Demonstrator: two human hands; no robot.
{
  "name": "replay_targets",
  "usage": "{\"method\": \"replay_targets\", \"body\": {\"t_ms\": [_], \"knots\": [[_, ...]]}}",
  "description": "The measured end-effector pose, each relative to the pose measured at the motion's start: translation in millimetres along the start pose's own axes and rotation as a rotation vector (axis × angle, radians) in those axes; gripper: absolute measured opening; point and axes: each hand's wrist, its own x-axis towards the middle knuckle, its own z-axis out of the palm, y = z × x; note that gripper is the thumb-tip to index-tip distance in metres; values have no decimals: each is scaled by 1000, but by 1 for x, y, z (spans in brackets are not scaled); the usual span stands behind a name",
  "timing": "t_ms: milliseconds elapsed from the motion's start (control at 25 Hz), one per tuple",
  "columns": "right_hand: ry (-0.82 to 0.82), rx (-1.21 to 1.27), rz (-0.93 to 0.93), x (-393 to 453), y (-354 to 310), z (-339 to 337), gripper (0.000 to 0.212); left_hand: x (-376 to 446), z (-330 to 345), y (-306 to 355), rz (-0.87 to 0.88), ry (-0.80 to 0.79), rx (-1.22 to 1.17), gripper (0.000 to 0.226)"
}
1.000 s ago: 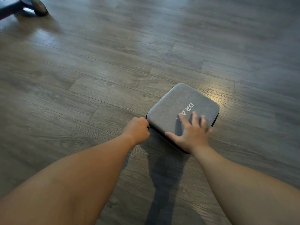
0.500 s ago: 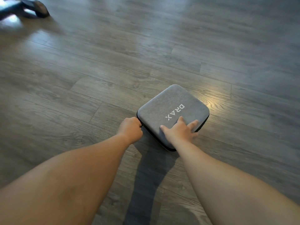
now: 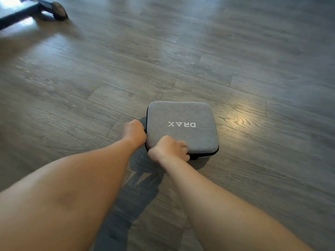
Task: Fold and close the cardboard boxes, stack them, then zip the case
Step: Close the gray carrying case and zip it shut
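A grey fabric case (image 3: 183,127) with white "DRAX" lettering lies flat on the wood floor, lid down, a black zip seam along its near and left edges. My left hand (image 3: 135,133) is curled against the case's left edge, fingers hidden at the seam. My right hand (image 3: 169,148) is curled over the near left corner, fingers bent on the lid and thumb at the seam. What the fingers pinch is hidden. No cardboard boxes are in view.
Grey wood plank floor (image 3: 253,60) all around. A dark wheeled foot of some furniture (image 3: 54,9) sits at the far upper left. A bright light patch lies on the floor right of the case.
The case has turned so that the lettering now reads upside down and square to me. My right hand went from flat on the lid to curled at the near left corner. My left hand stayed at the left edge.
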Motion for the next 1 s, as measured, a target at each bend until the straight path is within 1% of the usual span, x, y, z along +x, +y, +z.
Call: {"method": "replay_targets", "body": {"t_ms": [40, 80, 120, 160, 200, 240, 320, 440, 560, 680, 800, 880, 960, 1000], "knots": [[101, -172, -133, 0, 8, 0, 55, -2, 0, -3, -20, 3, -5, 18], [197, -320, -272, 4, 20, -1, 56, -6, 2, -6, -33, -1, -4, 19], [247, -423, -391, 13, 34, -4, 66, -9, 4, -6, -41, -4, -7, 20], [227, -505, -466, 24, 46, -8, 84, -11, 6, -6, -45, -3, -9, 22], [167, -558, -503, 34, 56, -13, 102, -10, 8, -6, -45, 2, -9, 23], [122, -563, -513, 43, 63, -18, 112, -8, 10, -7, -43, 11, -9, 25], [101, -528, -489, 54, 77, -22, 116, -3, 12, -11, -29, 18, -14, 26], [128, -506, -447, 61, 86, -18, 113, -4, 10, -20, 34, 15, 44, 24], [179, -390, -309, 71, 76, -26, 110, -12, 20, -24, 146, -18, 83, 21], [205, -380, -196, 75, 60, -24, 110, -31, 39, -9, 235, -70, 108, 23], [201, -370, -157, 74, 53, -17, 110, -37, 48, 4, 209, -74, 38, 25], [201, -385, -195, 75, 56, -21, 110, -34, 42, 4, 189, -73, 29, 27], [232, -380, -228, 75, 73, -33, 109, -28, 37, 3, 188, -70, 35, 27], [240, -355, -216, 75, 86, -40, 109, -26, 35, 4, 186, -70, 41, 26]]}}
